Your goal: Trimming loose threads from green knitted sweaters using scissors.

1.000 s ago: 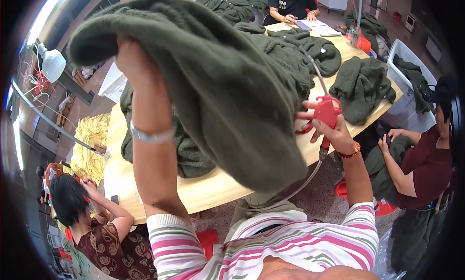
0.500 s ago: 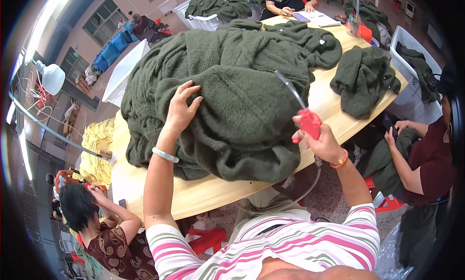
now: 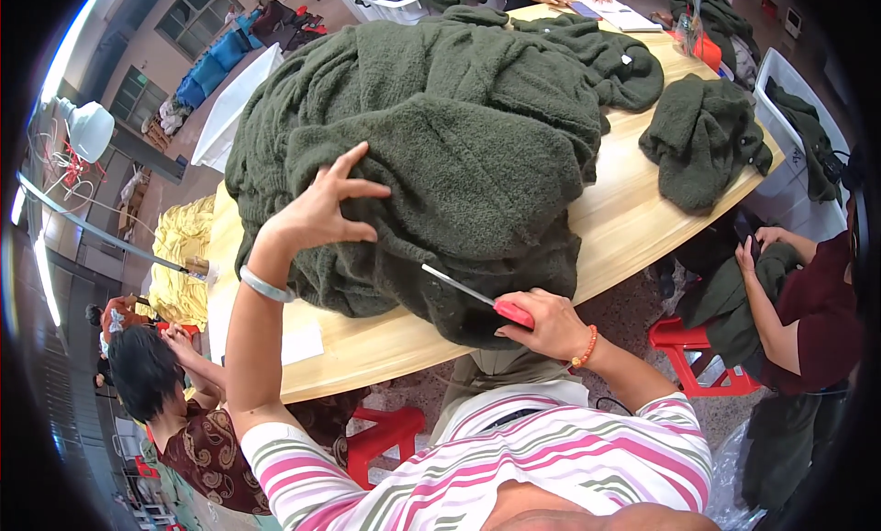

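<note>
A large heap of dark green fleecy knit garments (image 3: 459,173) covers the middle of the wooden table. My right hand (image 3: 549,324) is closed round the red handle of an air blow gun (image 3: 516,313). Its thin metal nozzle points up and left, across the lower front folds of the heap. My left hand (image 3: 317,205), fingers spread, is at the left side of the top garment and holds nothing; whether the fingertips touch the cloth I cannot tell.
A smaller green garment pile (image 3: 702,145) lies at the table's right end. White bins (image 3: 780,72) stand around. Co-workers sit left, right and at the far end, one beside a notebook (image 3: 629,19). Red stools (image 3: 385,439) and yellow cloth (image 3: 179,256) are nearby.
My right hand has brought the blow gun down and left, from the heap's right side to its lower front. My left hand has moved down and left, its fingers spreading.
</note>
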The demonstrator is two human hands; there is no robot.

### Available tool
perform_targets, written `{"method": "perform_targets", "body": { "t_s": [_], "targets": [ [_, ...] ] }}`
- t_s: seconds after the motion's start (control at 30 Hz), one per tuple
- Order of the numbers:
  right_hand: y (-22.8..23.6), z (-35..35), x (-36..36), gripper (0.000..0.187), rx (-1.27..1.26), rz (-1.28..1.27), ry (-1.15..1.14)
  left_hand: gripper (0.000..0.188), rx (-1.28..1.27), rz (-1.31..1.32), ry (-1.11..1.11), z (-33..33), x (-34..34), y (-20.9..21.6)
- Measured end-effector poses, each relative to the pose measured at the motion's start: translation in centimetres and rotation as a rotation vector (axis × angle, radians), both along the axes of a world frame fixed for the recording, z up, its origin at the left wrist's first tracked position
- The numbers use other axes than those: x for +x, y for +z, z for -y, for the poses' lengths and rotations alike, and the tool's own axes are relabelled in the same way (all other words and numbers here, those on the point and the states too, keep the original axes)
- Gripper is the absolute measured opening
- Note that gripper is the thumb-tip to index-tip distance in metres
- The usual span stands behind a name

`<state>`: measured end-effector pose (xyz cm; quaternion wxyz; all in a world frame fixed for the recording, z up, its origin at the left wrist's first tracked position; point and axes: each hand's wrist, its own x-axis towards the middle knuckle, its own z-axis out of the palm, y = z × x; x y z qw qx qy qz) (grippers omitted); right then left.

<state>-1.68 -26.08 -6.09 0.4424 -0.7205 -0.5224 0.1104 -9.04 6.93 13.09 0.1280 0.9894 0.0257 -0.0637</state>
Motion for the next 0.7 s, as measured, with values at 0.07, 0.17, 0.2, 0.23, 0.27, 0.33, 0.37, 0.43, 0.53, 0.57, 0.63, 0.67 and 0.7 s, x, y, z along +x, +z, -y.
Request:
{"method": "perform_targets", "body": {
  "t_s": [0.07,0.17,0.2,0.23,0.27,0.33,0.37,0.43,0.53,0.57,0.63,0.67,0.7],
  "targets": [
    [-1.0,-0.2,-0.5,0.043,-0.062,0.072,0.006,0.055,0.139,-0.08,0.068,1.2,-0.7,-0.6],
    [-1.1,-0.5,-1.1,0.042,-0.152,0.116,0.01,0.037,0.262,-0.002,0.006,1.5,-1.4,-1.8],
    [-1.4,-0.6,-1.3,0.042,-0.126,0.132,0.004,0.032,0.281,-0.03,0.036,1.5,-1.3,-1.9],
    [-1.4,-0.7,-1.3,0.042,-0.127,0.137,-0.002,0.027,0.301,-0.057,0.066,1.4,-1.1,-1.9],
    [-1.5,-0.7,-1.4,0.041,-0.119,0.145,-0.008,0.02,0.196,0.038,0.02,1.1,-1.2,-1.4],
    [-1.3,-0.6,-1.0,0.039,-0.108,0.159,-0.021,0.018,0.057,0.13,0.059,0.5,-1.1,0.5],
    [-1.2,-0.2,-0.4,0.038,-0.096,0.107,-0.02,0.016,0.036,0.198,0.047,-0.1,-0.6,1.4],
    [0.7,0.2,0.8,0.033,-0.059,0.0,-0.025,0.015,-0.152,0.373,0.057,-2.1,0.0,3.7],
    [2.1,0.4,3.4,0.032,0.189,-0.238,-0.033,0.016,-0.092,0.652,0.098,-3.9,2.5,7.5],
    [3.4,0.6,3.9,0.032,0.279,-0.392,-0.034,0.02,-0.008,0.776,0.132,-5.1,3.8,8.0],
    [6.1,0.6,4.9,0.033,0.288,-0.338,-0.139,0.025,0.167,0.976,0.194,-6.2,6.3,7.8],
    [6.6,0.7,5.7,0.035,0.26,-0.281,-0.178,0.025,0.245,0.938,0.275,-6.1,7.8,6.7],
    [6.9,0.7,6.2,0.036,0.234,-0.224,-0.206,0.025,0.332,0.898,0.364,-5.9,8.9,5.5]
  ]
}}
